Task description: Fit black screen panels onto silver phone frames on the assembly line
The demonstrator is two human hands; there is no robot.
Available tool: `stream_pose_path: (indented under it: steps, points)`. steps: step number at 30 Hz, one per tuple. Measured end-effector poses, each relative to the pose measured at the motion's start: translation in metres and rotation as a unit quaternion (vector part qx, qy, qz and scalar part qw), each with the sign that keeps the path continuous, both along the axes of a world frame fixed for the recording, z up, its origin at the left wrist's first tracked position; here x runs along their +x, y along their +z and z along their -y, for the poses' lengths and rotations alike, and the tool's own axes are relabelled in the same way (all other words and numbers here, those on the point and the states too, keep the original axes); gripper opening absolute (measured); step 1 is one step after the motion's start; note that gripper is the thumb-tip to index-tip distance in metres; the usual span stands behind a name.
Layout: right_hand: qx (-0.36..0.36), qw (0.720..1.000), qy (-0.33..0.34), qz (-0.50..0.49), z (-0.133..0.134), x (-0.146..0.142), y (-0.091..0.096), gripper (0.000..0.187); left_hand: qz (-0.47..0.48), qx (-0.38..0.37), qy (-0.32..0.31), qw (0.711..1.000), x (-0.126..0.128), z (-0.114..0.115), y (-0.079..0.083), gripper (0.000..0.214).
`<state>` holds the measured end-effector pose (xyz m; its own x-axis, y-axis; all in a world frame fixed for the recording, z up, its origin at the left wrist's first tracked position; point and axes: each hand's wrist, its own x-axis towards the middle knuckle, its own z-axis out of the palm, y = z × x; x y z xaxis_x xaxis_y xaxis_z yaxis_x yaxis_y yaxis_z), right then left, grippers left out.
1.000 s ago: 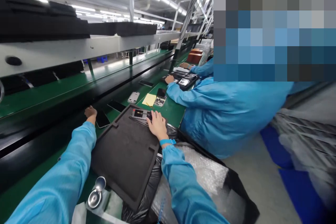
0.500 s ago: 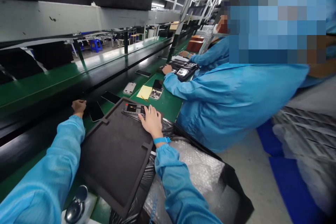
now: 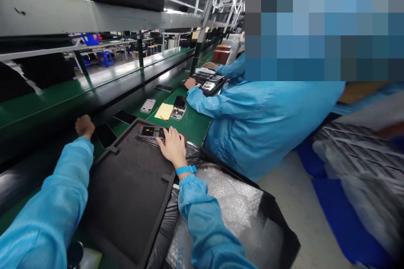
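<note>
My right hand [image 3: 173, 146] lies with its fingers spread over the right end of a stack of flat phone parts [image 3: 148, 133]. The stack sits at the far end of a black foam tray [image 3: 129, 193]. My left hand [image 3: 84, 126] is closed, held over the dark conveyor belt left of the tray; whatever its fingers may hold is hidden. Just right of that hand lies a dark phone screen [image 3: 106, 135], with another dark screen [image 3: 125, 117] beyond it.
A silver phone back [image 3: 147, 105], a yellow paper [image 3: 164, 111] and an opened phone [image 3: 178, 112] lie ahead. A co-worker's blue sleeve [image 3: 217, 103] reaches toward a parts tray [image 3: 217, 88]. Bubble wrap [image 3: 233, 193] is beside my right arm. A grey beam [image 3: 104, 19] crosses above the belt.
The view has turned to the right, so the scene sits farther left. My right hand stays on the stack. My left hand remains closed over the belt, slightly rotated.
</note>
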<state>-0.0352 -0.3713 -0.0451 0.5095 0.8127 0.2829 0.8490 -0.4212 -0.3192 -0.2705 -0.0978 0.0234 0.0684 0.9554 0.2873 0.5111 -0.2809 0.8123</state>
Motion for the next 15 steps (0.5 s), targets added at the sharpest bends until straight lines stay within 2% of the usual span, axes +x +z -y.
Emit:
stream_pose_path:
  steps: [3, 7, 9, 12, 15]
  points:
    - [0.008, 1.0, 0.004, -0.003, 0.002, 0.0, -0.003, 0.061, -0.074, 0.035, 0.012, 0.997, 0.031, 0.0, 0.007, 0.044]
    - [0.01, 1.0, 0.006, -0.005, 0.007, 0.001, -0.008, 0.058, -0.189, 0.043, -0.081, 0.978, 0.115, -0.01, -0.005, 0.049]
    - [-0.002, 1.0, 0.009, -0.008, 0.01, 0.002, -0.007, 0.055, -0.245, 0.03, -0.137, 0.959, 0.163, -0.014, -0.017, 0.076]
    - [-0.023, 1.0, 0.016, -0.012, 0.014, 0.002, -0.004, 0.053, -0.307, -0.004, -0.179, 0.935, 0.222, -0.017, -0.034, 0.113]
    - [-0.028, 0.999, 0.016, -0.019, 0.016, 0.002, -0.002, 0.056, -0.342, -0.04, -0.185, 0.92, 0.257, -0.019, -0.045, 0.119]
